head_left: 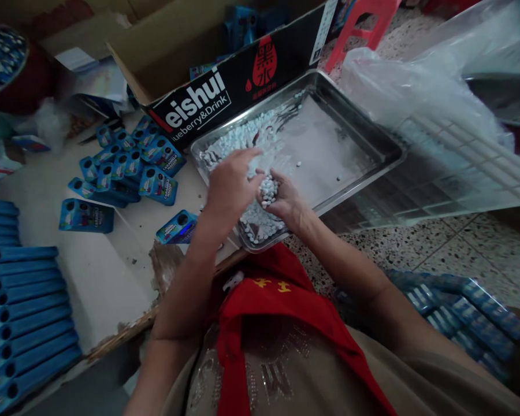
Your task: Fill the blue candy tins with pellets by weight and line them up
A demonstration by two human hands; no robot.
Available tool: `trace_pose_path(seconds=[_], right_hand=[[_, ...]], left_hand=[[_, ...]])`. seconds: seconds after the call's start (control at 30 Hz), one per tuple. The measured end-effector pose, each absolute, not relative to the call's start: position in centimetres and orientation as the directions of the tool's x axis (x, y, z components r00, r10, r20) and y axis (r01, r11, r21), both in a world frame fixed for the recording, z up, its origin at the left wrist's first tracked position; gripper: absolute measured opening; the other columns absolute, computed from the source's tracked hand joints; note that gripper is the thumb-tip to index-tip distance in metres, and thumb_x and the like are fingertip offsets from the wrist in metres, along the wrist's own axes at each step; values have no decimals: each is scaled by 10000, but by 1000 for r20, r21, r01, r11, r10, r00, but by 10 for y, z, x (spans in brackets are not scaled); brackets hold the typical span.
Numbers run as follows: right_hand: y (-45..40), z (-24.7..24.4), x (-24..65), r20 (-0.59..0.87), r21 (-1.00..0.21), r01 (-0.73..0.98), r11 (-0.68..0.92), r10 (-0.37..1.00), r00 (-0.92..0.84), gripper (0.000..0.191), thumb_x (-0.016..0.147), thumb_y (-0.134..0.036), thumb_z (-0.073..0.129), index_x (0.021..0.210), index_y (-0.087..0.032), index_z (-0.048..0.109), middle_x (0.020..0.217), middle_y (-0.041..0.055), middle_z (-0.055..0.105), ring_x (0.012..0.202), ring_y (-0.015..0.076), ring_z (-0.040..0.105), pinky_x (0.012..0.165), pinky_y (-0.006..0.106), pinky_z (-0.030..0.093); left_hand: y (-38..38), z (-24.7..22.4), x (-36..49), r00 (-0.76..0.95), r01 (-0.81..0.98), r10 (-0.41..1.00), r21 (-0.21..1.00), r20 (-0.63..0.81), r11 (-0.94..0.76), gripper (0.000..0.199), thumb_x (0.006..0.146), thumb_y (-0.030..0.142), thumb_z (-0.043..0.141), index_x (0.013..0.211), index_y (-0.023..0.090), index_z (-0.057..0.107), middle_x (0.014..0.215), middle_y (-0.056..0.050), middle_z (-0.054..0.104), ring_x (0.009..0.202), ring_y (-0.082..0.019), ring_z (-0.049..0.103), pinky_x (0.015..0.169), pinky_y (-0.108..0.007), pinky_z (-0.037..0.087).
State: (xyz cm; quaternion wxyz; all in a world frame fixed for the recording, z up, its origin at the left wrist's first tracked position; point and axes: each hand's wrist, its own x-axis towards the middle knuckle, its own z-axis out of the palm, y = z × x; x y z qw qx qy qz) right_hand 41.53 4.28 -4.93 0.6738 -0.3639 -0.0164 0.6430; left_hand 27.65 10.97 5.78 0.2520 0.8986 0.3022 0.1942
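My right hand (286,199) is cupped, palm up, around a heap of small pale-blue and white candies (268,190), low over a metal tray (364,167). Just left of it, my left hand (234,182) hovers above the tray with its fingers stretched out and thumb apart. It is slightly blurred, and I see nothing held in it. More of the candies (236,136) lie spread over the tray's left side, with white powder. Beside my left forearm a small blue box (177,226) with a round dark hole lies on the table.
Several similar blue boxes (123,164) are clustered on the table (108,271), with flat blue cartons (26,318) stacked at left. A black cardboard box (238,81) stands behind the tray. Clear plastic sheeting (416,86) and a red stool (364,29) are at right. Wrapped blue packs (463,318) sit low at right.
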Motion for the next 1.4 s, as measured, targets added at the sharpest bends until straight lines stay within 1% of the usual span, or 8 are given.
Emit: trace_pose_path(seconds=[0.2, 0.33, 0.47, 0.67, 0.8, 1.13, 1.27, 1.4], right_hand=[[26, -20, 411, -599, -178, -982, -56, 798, 63, 231, 1137, -294, 537, 1262, -221, 716, 1118, 79, 842, 956, 197, 821, 791, 284, 711], [21, -18, 412, -573, -194, -979, -63, 817, 62, 197, 1117, -287, 571, 1247, -236, 710, 1057, 46, 837, 882, 198, 805, 813, 332, 719], [22, -21, 411, -616, -164, -984, -73, 787, 44, 146, 1117, -239, 545, 1168, -223, 681, 990, 44, 820, 713, 147, 728, 646, 224, 640], [17, -9, 407, -636, -151, -987, -50, 769, 58, 180, 1151, -257, 506, 1142, -221, 682, 1016, 66, 822, 897, 173, 800, 786, 261, 697], [12, -10, 405, -571, -248, -968, -47, 814, 106, 104, 1103, -287, 622, 1141, -253, 712, 1093, 47, 830, 1000, 204, 805, 873, 350, 718], [9, -27, 442, -537, -571, -801, -180, 820, 198, 162, 1035, -380, 749, 1039, -247, 657, 966, 26, 747, 785, 162, 651, 657, 227, 562], [-9, -16, 502, -398, -896, -357, -263, 831, 387, 266, 1100, -493, 640, 1059, -236, 693, 998, 47, 729, 780, 150, 626, 639, 234, 508], [-25, -13, 571, -309, -919, 60, -390, 806, 504, 200, 1006, -397, 804, 983, -206, 748, 945, 89, 742, 796, 154, 661, 733, 306, 522]], left_hand=[[119, 52, 243, 594, 489, 779, 679, 202, -548, 340, 951, 138, 877, 1280, 222, 854, 1330, -71, 854, 942, -200, 817, 920, -311, 684], [112, 37, 242, 578, 465, 806, 761, 127, -452, 317, 933, 139, 900, 1240, 210, 865, 1284, -64, 868, 922, -179, 825, 900, -273, 677], [110, 28, 240, 561, 450, 823, 803, 87, -391, 290, 929, 123, 894, 1206, 205, 874, 1258, -68, 874, 919, -181, 832, 869, -263, 678], [107, 22, 232, 572, 452, 819, 813, 53, -368, 272, 941, 161, 887, 1209, 208, 875, 1258, -70, 881, 955, -202, 843, 907, -292, 687], [102, 15, 230, 580, 427, 813, 832, 48, -353, 276, 957, 183, 861, 1232, 205, 866, 1325, -86, 869, 997, -208, 848, 932, -306, 697], [93, 8, 220, 568, 399, 823, 867, 23, -299, 253, 961, 175, 871, 1212, 201, 855, 1293, -87, 858, 1020, -216, 852, 907, -298, 700], [82, 11, 208, 590, 452, 804, 795, 72, -403, 289, 982, 118, 864, 1253, 219, 850, 1290, -80, 844, 1043, -222, 843, 974, -332, 700], [70, 13, 200, 611, 573, 788, 643, 77, -508, 332, 981, 53, 867, 1268, 218, 841, 1344, -105, 833, 1213, -284, 824, 1151, -420, 665]])
